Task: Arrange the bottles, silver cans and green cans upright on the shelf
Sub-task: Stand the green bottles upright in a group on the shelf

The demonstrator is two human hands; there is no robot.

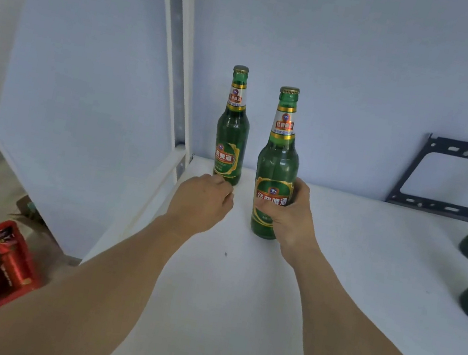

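two green bottles (pixel 232 133) (pixel 277 166) upright (capped), shelf (pixel 352 261)

Right hand (pixel 291 218) around upright green bottle (pixel 279 154) on white shelf (pixel 235 303); left hand (pixel 202 200) beside.

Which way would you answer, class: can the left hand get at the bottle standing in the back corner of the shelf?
Probably yes. The left hand already sits just before the back bottle, nothing lying between them; the right hand grips the nearer bottle off to one side.

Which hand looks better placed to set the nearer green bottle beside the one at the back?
Probably the right hand: it already grips the nearer bottle, upright on the shelf. The left hand holds nothing, close to the back bottle.
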